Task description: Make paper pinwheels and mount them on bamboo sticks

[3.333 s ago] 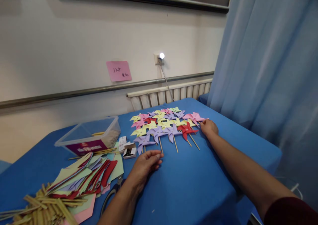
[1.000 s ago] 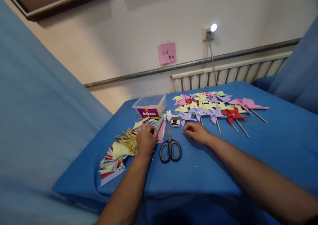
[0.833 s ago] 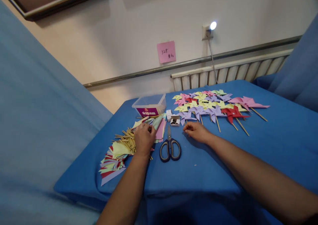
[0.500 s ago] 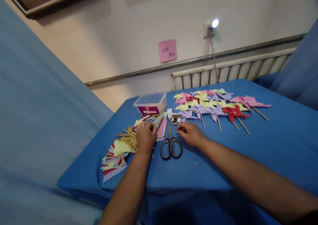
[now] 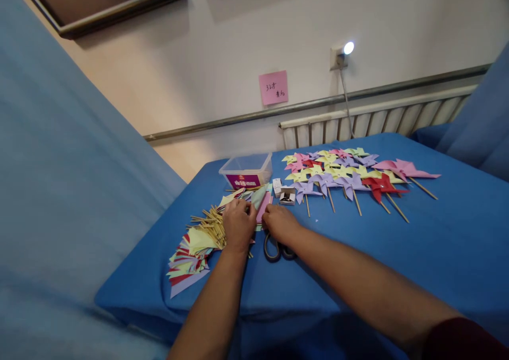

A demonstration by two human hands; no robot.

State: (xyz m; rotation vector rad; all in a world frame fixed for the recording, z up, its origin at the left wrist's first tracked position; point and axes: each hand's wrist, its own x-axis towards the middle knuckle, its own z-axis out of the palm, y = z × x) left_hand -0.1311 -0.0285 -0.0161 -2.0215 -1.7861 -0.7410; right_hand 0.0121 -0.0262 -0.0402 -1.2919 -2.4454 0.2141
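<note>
My left hand (image 5: 239, 225) is closed, thumb and fingers pinched at a pale green paper sheet (image 5: 259, 196) that rises beside the knuckles. Close to it, my right hand (image 5: 280, 222) has curled fingers by the edge of the pink paper sheets (image 5: 264, 207); whatever lies between its fingertips is too small to make out. Beneath the right hand lie scissors (image 5: 272, 249), their blades hidden and only the dark handles showing. Wooden sticks (image 5: 212, 227) are heaped left of my left hand. Nearer the front edge is a fan of coloured paper sheets (image 5: 185, 264).
A clear plastic box (image 5: 244, 166) with a purple label stands at the back. Two small white boxes (image 5: 287, 195) sit before it, one open with dark bits inside. Several finished paper pinwheels (image 5: 352, 182) lie in rows on the right of the blue-covered table (image 5: 377, 248).
My right hand has moved left over the scissors, up to the paper sheets near my left hand. The left hand keeps its place at the pale green sheet. The view has shifted slightly.
</note>
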